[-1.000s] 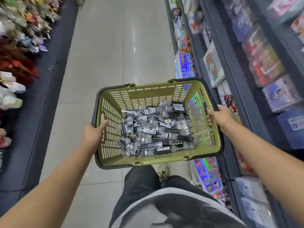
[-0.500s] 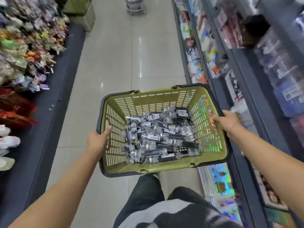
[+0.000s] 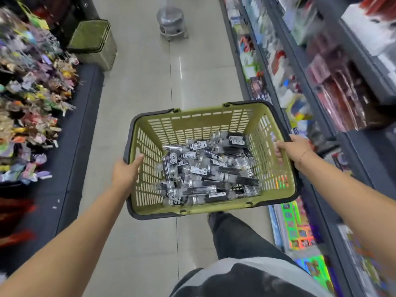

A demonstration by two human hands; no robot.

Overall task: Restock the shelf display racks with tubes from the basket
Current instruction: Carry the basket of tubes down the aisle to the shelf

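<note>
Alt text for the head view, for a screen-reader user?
A person holds a green basket of clear, black-labelled tubes in a shop aisle, left hand and right hand gripping its opposite rims. Stocked shelves line the right; a stack of similar baskets stands on the left.

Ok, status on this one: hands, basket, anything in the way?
Left hand, right hand each grip the basket rim. Tubes piled inside. Stacked baskets and a grey round object on the floor ahead.

The basket [image 3: 192, 125] travels on down the aisle, so the stack of green baskets [image 3: 94, 43] on the left and the grey round stand [image 3: 172, 22] ahead draw nearer and come fully into view as the right-hand shelves [image 3: 334, 67] slide past.
</note>
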